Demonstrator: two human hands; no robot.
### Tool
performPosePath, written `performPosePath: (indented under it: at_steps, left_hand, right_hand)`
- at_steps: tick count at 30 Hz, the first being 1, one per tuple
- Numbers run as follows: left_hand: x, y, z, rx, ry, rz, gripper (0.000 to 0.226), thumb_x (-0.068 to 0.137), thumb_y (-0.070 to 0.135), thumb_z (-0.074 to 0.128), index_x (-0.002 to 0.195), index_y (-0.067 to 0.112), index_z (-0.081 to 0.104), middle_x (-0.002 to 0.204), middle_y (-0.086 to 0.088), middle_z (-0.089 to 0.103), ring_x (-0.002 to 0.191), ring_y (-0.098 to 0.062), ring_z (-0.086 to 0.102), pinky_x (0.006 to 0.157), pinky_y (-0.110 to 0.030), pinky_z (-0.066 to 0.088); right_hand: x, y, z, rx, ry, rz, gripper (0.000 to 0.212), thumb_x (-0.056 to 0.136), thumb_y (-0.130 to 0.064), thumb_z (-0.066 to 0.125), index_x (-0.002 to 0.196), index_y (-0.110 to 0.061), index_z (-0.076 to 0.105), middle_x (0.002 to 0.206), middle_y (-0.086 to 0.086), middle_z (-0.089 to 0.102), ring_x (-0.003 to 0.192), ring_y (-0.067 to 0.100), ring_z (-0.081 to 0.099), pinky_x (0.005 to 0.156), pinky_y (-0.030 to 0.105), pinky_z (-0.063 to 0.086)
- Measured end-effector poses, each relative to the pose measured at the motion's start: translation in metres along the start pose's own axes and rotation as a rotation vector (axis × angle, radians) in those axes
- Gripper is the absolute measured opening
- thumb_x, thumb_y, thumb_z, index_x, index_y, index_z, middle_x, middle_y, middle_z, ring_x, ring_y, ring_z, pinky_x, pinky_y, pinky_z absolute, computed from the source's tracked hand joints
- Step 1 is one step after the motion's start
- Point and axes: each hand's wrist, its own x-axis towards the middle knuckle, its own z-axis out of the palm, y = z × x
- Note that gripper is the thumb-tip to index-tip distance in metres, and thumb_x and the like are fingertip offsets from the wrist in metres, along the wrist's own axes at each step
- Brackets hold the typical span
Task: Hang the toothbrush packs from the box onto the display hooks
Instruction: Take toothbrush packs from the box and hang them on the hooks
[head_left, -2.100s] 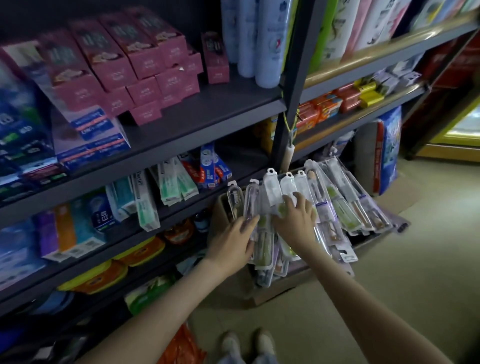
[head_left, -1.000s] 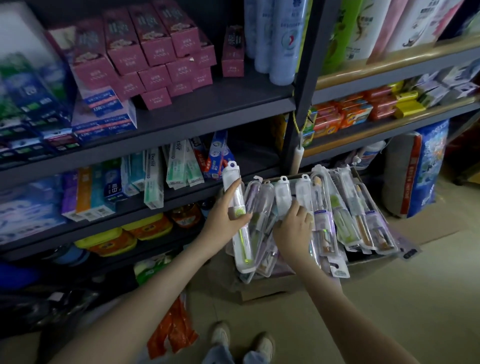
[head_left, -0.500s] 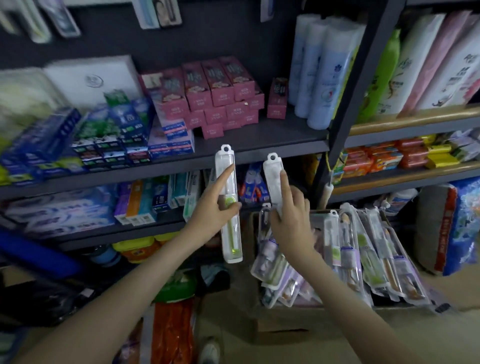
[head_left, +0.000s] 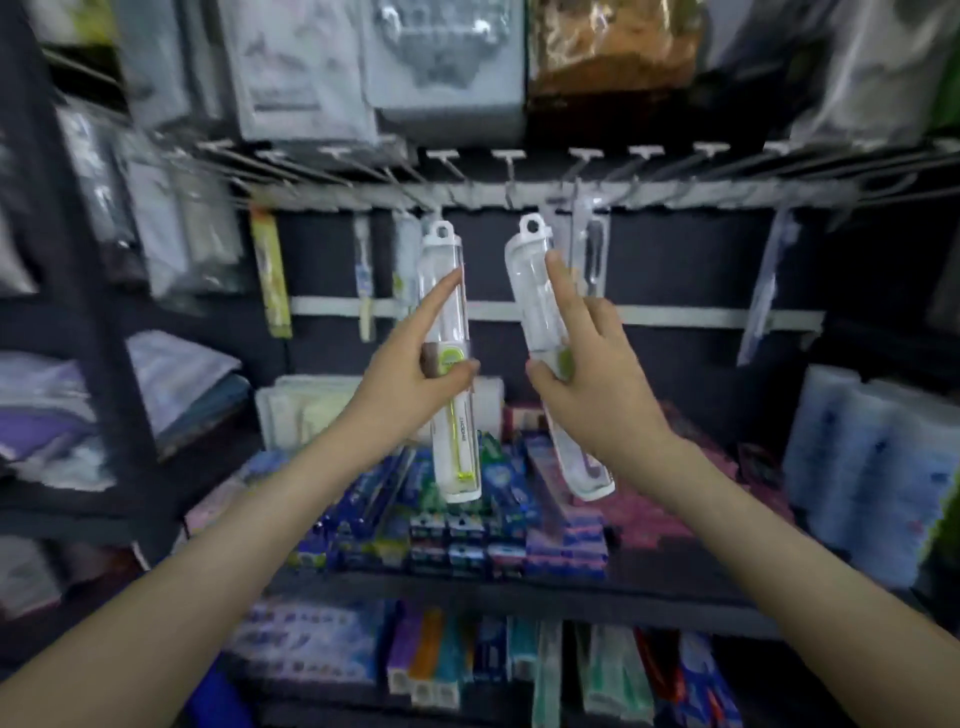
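Note:
My left hand (head_left: 410, 379) pinches a clear toothbrush pack with a green brush (head_left: 448, 312), held upright, index finger stretched along its front. My right hand (head_left: 587, 374) grips a second clear pack (head_left: 535, 291), tilted slightly left, index finger laid up it. Both packs' hang holes sit just below the row of white display hooks (head_left: 511, 174). A few packs hang on hooks behind, such as one at the right (head_left: 589, 249). The box is out of view.
Bagged goods (head_left: 447, 62) hang above the hook rail. Toothpaste boxes (head_left: 457, 525) are stacked on the shelf under my hands, with more boxes on a lower shelf (head_left: 441, 654). A dark upright post (head_left: 78, 260) stands left; wrapped rolls (head_left: 872, 467) at right.
Both hands have lifted one pack each from the box up to the hook rail. My view has swung up from the box and floor to the hooks.

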Motion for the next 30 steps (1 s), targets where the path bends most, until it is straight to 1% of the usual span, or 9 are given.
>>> performPosePath:
  at_steps: [2,5,7,8,12,16,19,23,30]
  left_hand:
    - [0.016,-0.004,-0.032,0.044,0.053,0.010,0.072,0.092,0.012,0.063,0.142,0.047,0.024,0.117,-0.037,0.049,0.046,-0.004,0.035,0.048,-0.010,0.030]
    - [0.032,-0.026,-0.069,0.078,0.108,0.010,0.073,0.092,0.014,0.064,0.145,0.046,0.024,0.107,-0.040,0.048,0.045,-0.002,0.033,0.045,-0.009,0.029]
    - [0.035,-0.051,-0.087,0.091,0.135,0.004,0.074,0.091,0.016,0.064,0.145,0.047,0.024,0.073,-0.021,0.044,0.046,-0.002,0.035,0.046,-0.010,0.030]
    - [0.035,-0.064,-0.094,0.096,0.145,-0.005,0.075,0.091,0.017,0.065,0.145,0.049,0.024,0.067,-0.009,0.039,0.047,-0.002,0.036,0.047,-0.011,0.030]
    - [0.034,-0.102,-0.115,0.093,0.155,-0.049,0.076,0.090,0.016,0.065,0.146,0.048,0.025,0.053,0.008,0.033,0.047,-0.002,0.034,0.048,-0.013,0.029]
    - [0.043,-0.119,-0.130,0.080,0.146,-0.065,0.077,0.089,0.015,0.066,0.144,0.050,0.025,0.047,0.012,0.032,0.047,-0.003,0.034,0.050,-0.012,0.032]
    - [0.051,-0.124,-0.134,0.066,0.144,-0.048,0.079,0.089,0.014,0.066,0.142,0.054,0.025,0.052,0.014,0.033,0.049,-0.002,0.034,0.051,-0.013,0.034]
    - [0.060,-0.135,-0.133,0.069,0.131,0.003,0.080,0.088,0.017,0.066,0.142,0.058,0.023,0.089,0.025,0.036,0.052,-0.002,0.035,0.061,-0.026,0.043]
    - [0.066,-0.148,-0.134,0.064,0.139,0.024,0.079,0.089,0.018,0.066,0.143,0.056,0.023,0.105,0.017,0.037,0.052,-0.002,0.037,0.063,-0.027,0.044]
  right_hand:
    - [0.035,-0.014,0.016,-0.025,-0.028,-0.037,0.086,0.092,-0.016,0.058,0.150,-0.039,-0.001,0.104,-0.006,0.035,0.074,0.010,0.035,0.066,0.022,0.029]
    - [0.073,-0.026,0.048,-0.011,-0.092,-0.077,0.084,0.092,-0.018,0.056,0.151,-0.038,0.000,0.102,-0.005,0.035,0.075,0.011,0.038,0.067,0.024,0.030]
    - [0.086,-0.029,0.072,0.003,-0.139,-0.081,0.083,0.092,-0.018,0.056,0.151,-0.039,0.001,0.102,-0.003,0.036,0.077,0.013,0.040,0.068,0.027,0.034]
    - [0.090,-0.029,0.084,0.009,-0.161,-0.075,0.082,0.093,-0.019,0.055,0.150,-0.039,0.001,0.102,-0.003,0.037,0.076,0.013,0.041,0.068,0.027,0.035]
    - [0.103,-0.032,0.125,0.019,-0.195,-0.067,0.082,0.092,-0.018,0.054,0.151,-0.041,0.001,0.100,-0.004,0.036,0.071,0.010,0.038,0.056,0.020,0.030]
    - [0.123,-0.037,0.146,0.042,-0.133,-0.033,0.081,0.092,-0.019,0.054,0.150,-0.041,0.002,0.102,-0.004,0.035,0.070,0.011,0.042,0.056,0.016,0.036]
    - [0.132,-0.040,0.153,0.056,-0.059,-0.036,0.082,0.092,-0.020,0.056,0.150,-0.041,0.002,0.102,-0.004,0.035,0.067,0.011,0.043,0.061,0.022,0.042]
    - [0.141,-0.044,0.157,0.071,-0.016,-0.014,0.083,0.092,-0.022,0.057,0.150,-0.037,0.001,0.107,-0.002,0.037,0.073,0.015,0.048,0.069,0.030,0.048]
    - [0.145,-0.054,0.159,-0.019,-0.026,0.002,0.082,0.092,-0.024,0.053,0.151,-0.033,-0.002,0.102,-0.002,0.032,0.074,0.015,0.045,0.061,0.026,0.039]
